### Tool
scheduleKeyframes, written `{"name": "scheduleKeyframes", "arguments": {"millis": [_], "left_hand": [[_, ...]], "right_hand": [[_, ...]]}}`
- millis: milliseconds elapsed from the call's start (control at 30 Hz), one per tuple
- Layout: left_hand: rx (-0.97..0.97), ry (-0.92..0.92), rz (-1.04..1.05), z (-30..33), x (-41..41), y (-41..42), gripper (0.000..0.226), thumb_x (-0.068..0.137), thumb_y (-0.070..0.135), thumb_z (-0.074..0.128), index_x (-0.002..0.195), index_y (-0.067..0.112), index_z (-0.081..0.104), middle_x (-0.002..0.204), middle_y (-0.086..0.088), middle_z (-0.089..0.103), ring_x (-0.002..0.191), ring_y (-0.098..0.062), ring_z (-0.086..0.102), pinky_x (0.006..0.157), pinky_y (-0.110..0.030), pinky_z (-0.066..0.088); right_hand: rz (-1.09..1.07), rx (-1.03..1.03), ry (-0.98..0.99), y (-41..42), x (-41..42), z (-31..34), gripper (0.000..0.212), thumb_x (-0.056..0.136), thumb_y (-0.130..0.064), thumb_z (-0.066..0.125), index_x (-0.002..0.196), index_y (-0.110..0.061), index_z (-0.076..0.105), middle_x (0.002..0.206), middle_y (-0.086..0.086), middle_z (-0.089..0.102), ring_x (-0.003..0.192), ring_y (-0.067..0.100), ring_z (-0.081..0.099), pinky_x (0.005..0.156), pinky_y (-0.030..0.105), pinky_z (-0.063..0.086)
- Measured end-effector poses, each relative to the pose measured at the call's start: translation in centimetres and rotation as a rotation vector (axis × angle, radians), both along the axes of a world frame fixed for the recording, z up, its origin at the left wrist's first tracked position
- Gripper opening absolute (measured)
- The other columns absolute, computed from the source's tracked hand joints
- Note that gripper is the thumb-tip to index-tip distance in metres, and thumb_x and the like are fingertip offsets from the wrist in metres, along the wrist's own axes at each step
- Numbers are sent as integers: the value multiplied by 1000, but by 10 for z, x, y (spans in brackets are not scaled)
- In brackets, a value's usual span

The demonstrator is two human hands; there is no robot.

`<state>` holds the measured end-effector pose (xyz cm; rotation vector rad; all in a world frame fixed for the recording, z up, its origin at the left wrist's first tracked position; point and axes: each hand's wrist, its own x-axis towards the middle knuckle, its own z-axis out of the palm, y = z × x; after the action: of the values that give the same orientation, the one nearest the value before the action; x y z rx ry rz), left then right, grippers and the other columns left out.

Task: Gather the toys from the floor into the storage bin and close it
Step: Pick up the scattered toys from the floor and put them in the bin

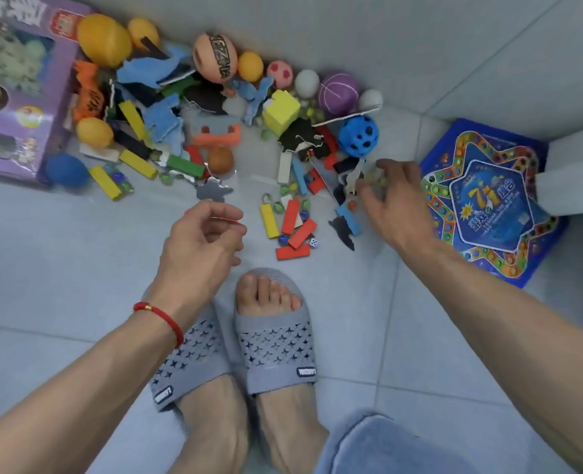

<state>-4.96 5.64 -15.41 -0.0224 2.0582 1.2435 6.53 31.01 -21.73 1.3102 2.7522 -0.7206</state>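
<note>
2 hands hover over the tiled floor (60,268). My left hand (202,239) pinches a thin red piece (226,219), its long axis running left-right. My right hand (394,203) is spread, fingers relaxed on blurred small pieces. Beyond both grips the toy pile (214,131) lies; the star game board (488,203) sits just right.

Grey slippers (273,350) on tiled floor (60,268)
</note>
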Motion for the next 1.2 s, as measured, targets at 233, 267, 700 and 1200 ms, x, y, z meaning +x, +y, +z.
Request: {"name": "scheduleKeyframes", "arguments": {"millis": [233, 267, 700, 1200], "left_hand": [[26, -25, -6, 10, 0, 8, 25, 90, -2, 52, 99, 18, 65, 98, -14, 70, 81, -19, 65, 70, -36, 59], [29, -26, -8, 11, 1, 9, 24, 91, -1, 53, 100, 18, 65, 97, -14, 70, 81, -19, 65, 70, -35, 58], [80, -71, 5, 16, 7, 16, 21, 91, 3, 55, 100, 20, 65, 95, -13, 72, 91, -27, 69, 77, -42, 60], [673, -935, 248, 7, 19, 22, 46, 94, 41, 46, 106, 2, 66, 94, -14, 59, 89, -26, 59, 79, -40, 49]], "right_hand": [[-72, -65, 21, -5, -22, -2, 43, 93, -38, 66, 127, -13, 55, 126, 7, 45, 100, 21, 56, 76, 22, 40], [-93, -93, 13, -3, -24, -3, 41, 93, -36, 67, 125, -14, 56, 123, 5, 45, 95, 17, 55, 72, 19, 39], [-85, -196, -196, 12, -43, 7, 26, 92, -30, 66, 100, -6, 59, 85, 6, 56, 79, 23, 53, 58, 31, 39], [525, -350, 76, -116, -26, 98, 21, 84, -36, 73, 100, -24, 67, 89, -13, 62, 72, -3, 53, 68, 10, 40]]}}
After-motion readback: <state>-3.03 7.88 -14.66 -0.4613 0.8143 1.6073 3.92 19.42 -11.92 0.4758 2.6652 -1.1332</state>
